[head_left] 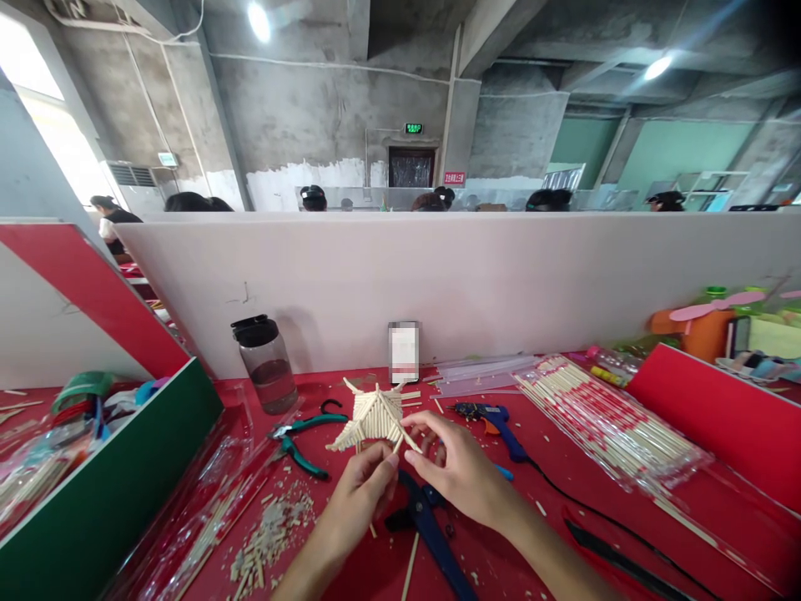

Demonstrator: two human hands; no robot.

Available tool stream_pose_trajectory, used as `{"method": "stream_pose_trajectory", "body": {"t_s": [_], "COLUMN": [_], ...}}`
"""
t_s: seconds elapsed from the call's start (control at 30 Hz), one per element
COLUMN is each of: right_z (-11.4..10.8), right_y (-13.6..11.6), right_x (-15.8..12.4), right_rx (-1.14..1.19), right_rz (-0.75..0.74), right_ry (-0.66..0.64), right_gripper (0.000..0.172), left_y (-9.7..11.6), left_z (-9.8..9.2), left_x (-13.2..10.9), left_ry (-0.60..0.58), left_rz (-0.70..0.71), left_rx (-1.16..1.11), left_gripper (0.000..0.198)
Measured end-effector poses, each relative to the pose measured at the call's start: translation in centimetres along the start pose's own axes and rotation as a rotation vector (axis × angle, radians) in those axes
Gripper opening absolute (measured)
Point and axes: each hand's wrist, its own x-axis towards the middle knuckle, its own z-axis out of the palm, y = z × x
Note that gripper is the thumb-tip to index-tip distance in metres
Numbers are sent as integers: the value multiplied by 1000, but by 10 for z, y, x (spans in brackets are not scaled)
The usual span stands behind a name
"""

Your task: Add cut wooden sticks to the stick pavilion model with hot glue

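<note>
A small model roof [376, 415] made of pale wooden sticks, with upturned corners, is held up over the red table. My left hand [366, 477] is closed, thumb and forefinger pinching its near right edge. Around the stick that juts from the right corner, my right hand [454, 459] has its thumb and forefinger curled, touching it; the exact contact is partly hidden. Below my hands lies a dark blue cutter tool [431, 534]. Green-handled pliers [306, 438] rest to the left of the roof, and a blue glue gun [494, 421] lies to the right.
A lidded water bottle [266, 367] and a phone [404, 351] stand by the white partition [438, 284]. Bagged sticks [601, 417] lie at right, stick offcuts [269, 526] at left. Green [118, 476] and red [732, 426] boards flank the table. People sit beyond the partition.
</note>
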Motion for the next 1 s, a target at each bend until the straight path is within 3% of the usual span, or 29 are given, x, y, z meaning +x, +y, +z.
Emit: {"method": "stream_pose_trajectory", "body": {"t_s": [0.47, 1.0], "right_z": [2, 4], "right_y": [8, 7], "right_x": [-1, -1], "right_rx": [-22, -35], "right_rz": [-33, -24], "right_ry": [24, 32], "right_gripper": [22, 17], "left_y": [-6, -13], "left_z": [17, 17], "left_x": [-2, -2], "left_ry": [177, 144], "left_rz": [-9, 21], "left_rx": [-130, -91], "left_gripper": [54, 50]}}
